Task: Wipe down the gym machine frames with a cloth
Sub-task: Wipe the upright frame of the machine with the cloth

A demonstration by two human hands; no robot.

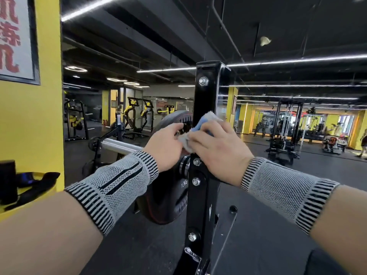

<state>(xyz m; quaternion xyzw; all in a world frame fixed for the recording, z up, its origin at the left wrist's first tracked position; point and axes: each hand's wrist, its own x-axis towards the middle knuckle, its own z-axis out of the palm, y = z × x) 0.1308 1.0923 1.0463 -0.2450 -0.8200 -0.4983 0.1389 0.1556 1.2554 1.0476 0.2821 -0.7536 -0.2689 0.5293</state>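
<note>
The left hand (165, 146) pinches the cloth's grey edge while the right hand (220, 147) presses the cloth (200, 124) against the black upright frame (206, 96), mid-wipe, so the next stroke likely runs down toward the bolts (196, 171)

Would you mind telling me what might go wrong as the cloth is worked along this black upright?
1. The cloth hangs loose between the left hand and right hand; a trailing edge may snag on the bolts of the black upright.
2. The left hand sits close to the 10KG plate and chrome sleeve, so knuckles could knock them.
</note>
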